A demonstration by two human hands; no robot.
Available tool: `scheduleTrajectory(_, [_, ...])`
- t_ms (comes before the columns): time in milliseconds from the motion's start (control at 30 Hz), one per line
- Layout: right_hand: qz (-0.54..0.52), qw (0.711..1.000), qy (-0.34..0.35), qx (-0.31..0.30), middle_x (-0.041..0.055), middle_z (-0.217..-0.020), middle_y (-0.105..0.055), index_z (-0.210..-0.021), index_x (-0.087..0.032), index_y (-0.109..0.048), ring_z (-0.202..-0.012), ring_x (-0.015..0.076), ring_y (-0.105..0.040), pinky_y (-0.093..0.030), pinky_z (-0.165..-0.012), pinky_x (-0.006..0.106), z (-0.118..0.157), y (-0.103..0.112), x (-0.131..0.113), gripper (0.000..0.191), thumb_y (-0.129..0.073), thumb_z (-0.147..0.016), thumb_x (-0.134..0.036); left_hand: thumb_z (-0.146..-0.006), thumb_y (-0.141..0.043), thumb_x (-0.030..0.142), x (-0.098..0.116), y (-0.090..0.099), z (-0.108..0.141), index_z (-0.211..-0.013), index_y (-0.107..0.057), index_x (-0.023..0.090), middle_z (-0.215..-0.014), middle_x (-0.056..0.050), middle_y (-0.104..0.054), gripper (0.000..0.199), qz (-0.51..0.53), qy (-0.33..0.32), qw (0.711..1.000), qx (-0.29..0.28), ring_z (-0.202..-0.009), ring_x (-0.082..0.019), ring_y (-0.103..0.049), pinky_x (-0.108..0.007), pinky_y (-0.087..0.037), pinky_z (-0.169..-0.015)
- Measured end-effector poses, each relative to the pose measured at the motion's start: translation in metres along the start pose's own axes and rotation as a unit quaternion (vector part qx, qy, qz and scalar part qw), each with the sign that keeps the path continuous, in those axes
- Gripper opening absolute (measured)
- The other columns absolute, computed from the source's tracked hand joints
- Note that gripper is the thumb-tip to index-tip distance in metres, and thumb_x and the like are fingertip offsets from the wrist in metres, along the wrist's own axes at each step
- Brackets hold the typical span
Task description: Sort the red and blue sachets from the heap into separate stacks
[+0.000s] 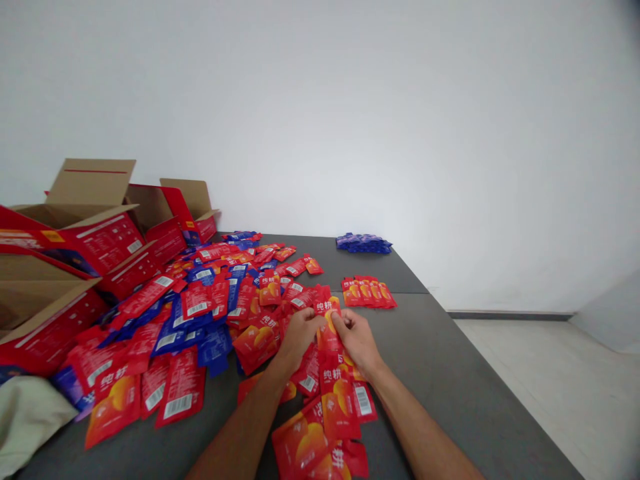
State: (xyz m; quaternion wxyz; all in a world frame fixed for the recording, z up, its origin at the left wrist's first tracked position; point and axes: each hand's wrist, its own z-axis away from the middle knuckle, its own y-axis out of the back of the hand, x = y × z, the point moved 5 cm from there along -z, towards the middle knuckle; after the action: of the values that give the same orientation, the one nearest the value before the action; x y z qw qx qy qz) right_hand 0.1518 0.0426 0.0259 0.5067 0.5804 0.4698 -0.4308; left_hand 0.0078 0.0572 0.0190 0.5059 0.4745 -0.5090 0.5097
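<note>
Both of my hands hold one red pouch (pixel 327 330) with orange fruit printed on it, front side up. My left hand (pixel 302 333) pinches its left edge, and my right hand (pixel 358 339) grips its right edge with thumb and bent fingers. Directly below my hands, another red pouch (pixel 337 397) lies over more red pouches between my forearms. To the left spreads a loose heap of red and blue pouches (pixel 200 300). Beyond my right hand, several red pouches (pixel 367 292) lie overlapped in a neat row.
Open red cardboard boxes (pixel 107 243) stand at the left. A stack of blue-purple pouches (pixel 363 243) sits at the far end of the dark table (pixel 425 360). Pale cloth (pixel 31 423) lies at the lower left. The table's right edge slants down beside the floor.
</note>
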Motion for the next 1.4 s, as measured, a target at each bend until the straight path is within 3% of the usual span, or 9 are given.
scheduleTrajectory(100, [-0.004, 1.0, -0.023, 0.0, -0.0016, -0.066, -0.055, -0.074, -0.019, -0.054, -0.057, 0.0113, -0.046, -0.036, -0.051, 0.022, -0.001, 0.002, 0.003, 0.047, -0.055, -0.084, -0.064, -0.072, -0.063, 0.029, -0.004, -0.005, 0.0, -0.067, -0.056, 0.018, -0.06, 0.004, -0.058, 0.014, 0.017, -0.001, 0.999, -0.052, -0.05, -0.009, -0.05, -0.02, -0.036, -0.049])
scheduleTrajectory(233, [-0.017, 0.995, -0.083, -0.048, -0.0016, -0.063, -0.06, -0.082, -0.019, -0.057, -0.05, 0.0109, -0.049, -0.035, -0.047, 0.021, 0.002, -0.002, 0.006, 0.04, -0.058, -0.083, -0.059, -0.075, -0.064, 0.031, -0.004, 0.004, -0.007, -0.076, -0.062, 0.017, -0.075, -0.003, -0.07, 0.014, 0.015, -0.046, 0.999, -0.021, -0.068, -0.015, -0.064, -0.024, -0.047, -0.062])
scheduleTrajectory(333, [-0.029, 0.993, -0.095, -0.068, -0.0024, -0.058, -0.06, -0.088, -0.018, -0.058, -0.043, 0.0102, -0.047, -0.032, -0.043, 0.02, 0.003, -0.006, 0.01, 0.032, -0.06, -0.082, -0.049, -0.075, -0.066, 0.03, -0.009, 0.011, -0.013, -0.095, -0.067, 0.014, -0.091, -0.008, -0.074, 0.026, -0.001, -0.04, 0.999, 0.024, -0.083, -0.02, -0.069, -0.028, -0.051, -0.071])
scheduleTrajectory(533, [-0.001, 0.998, -0.037, 0.041, -0.0017, -0.059, -0.06, -0.099, -0.016, -0.063, -0.046, 0.0128, -0.05, -0.038, -0.045, 0.023, -0.016, 0.012, 0.032, 0.04, -0.056, -0.083, -0.052, -0.082, -0.059, 0.027, -0.023, 0.0, -0.013, -0.139, -0.047, 0.018, -0.101, -0.008, -0.074, 0.059, -0.067, -0.018, 0.997, -0.02, -0.082, -0.017, -0.069, -0.027, -0.052, -0.07])
scheduleTrajectory(733, [0.147, 0.978, 0.03, 0.147, 0.0029, -0.068, -0.067, -0.124, -0.014, -0.06, -0.058, 0.0191, -0.062, -0.048, -0.061, 0.029, -0.041, 0.035, 0.042, 0.049, -0.053, -0.087, -0.046, -0.08, -0.058, 0.018, -0.021, -0.006, -0.009, -0.122, -0.061, 0.015, -0.117, -0.014, -0.069, 0.043, -0.171, -0.057, 0.983, -0.03, -0.103, -0.02, -0.067, -0.031, -0.05, -0.09])
scheduleTrajectory(933, [0.284, 0.947, 0.062, 0.137, 0.0117, -0.099, -0.073, -0.115, -0.015, -0.068, -0.087, 0.022, -0.068, -0.048, -0.084, 0.03, -0.055, 0.038, 0.046, 0.039, -0.044, -0.094, -0.038, -0.081, -0.056, 0.017, -0.019, -0.006, -0.007, -0.114, -0.067, 0.017, -0.114, -0.012, -0.071, 0.035, -0.248, -0.085, 0.964, -0.037, -0.102, -0.022, -0.067, -0.034, -0.048, -0.093])
scheduleTrajectory(1067, [0.397, 0.909, 0.038, 0.122, 0.0129, -0.104, -0.071, -0.11, -0.018, -0.07, -0.094, 0.0222, -0.065, -0.045, -0.086, 0.029, -0.05, 0.039, 0.037, 0.038, -0.041, -0.098, -0.038, -0.081, -0.056, 0.016, -0.015, -0.008, -0.005, -0.109, -0.07, 0.017, -0.112, -0.012, -0.072, 0.031, -0.26, -0.094, 0.96, -0.037, -0.102, -0.022, -0.067, -0.034, -0.047, -0.094])
scheduleTrajectory(1233, [0.495, 0.859, 0.104, 0.083, 0.0135, -0.126, -0.061, -0.115, -0.021, -0.069, -0.115, 0.0254, -0.053, -0.038, -0.098, 0.035, -0.038, 0.024, 0.012, 0.041, -0.034, -0.1, -0.037, -0.082, -0.054, 0.015, -0.008, -0.002, -0.007, -0.102, -0.071, 0.019, -0.106, -0.01, -0.072, 0.026, -0.291, -0.131, 0.948, -0.017, -0.098, -0.02, -0.066, -0.033, -0.047, -0.092])
scheduleTrajectory(1400, [0.546, 0.829, 0.119, -0.011, 0.005, -0.151, -0.044, -0.135, -0.03, -0.057, -0.143, 0.033, -0.023, -0.019, -0.112, 0.051, -0.03, 0.005, 0.023, 0.042, -0.037, -0.099, -0.04, -0.083, -0.054, 0.014, -0.002, 0.007, -0.009, -0.101, -0.071, 0.019, -0.109, -0.01, -0.072, 0.025, -0.302, -0.15, 0.941, 0.007, -0.101, -0.021, -0.065, -0.033, -0.045, -0.093])
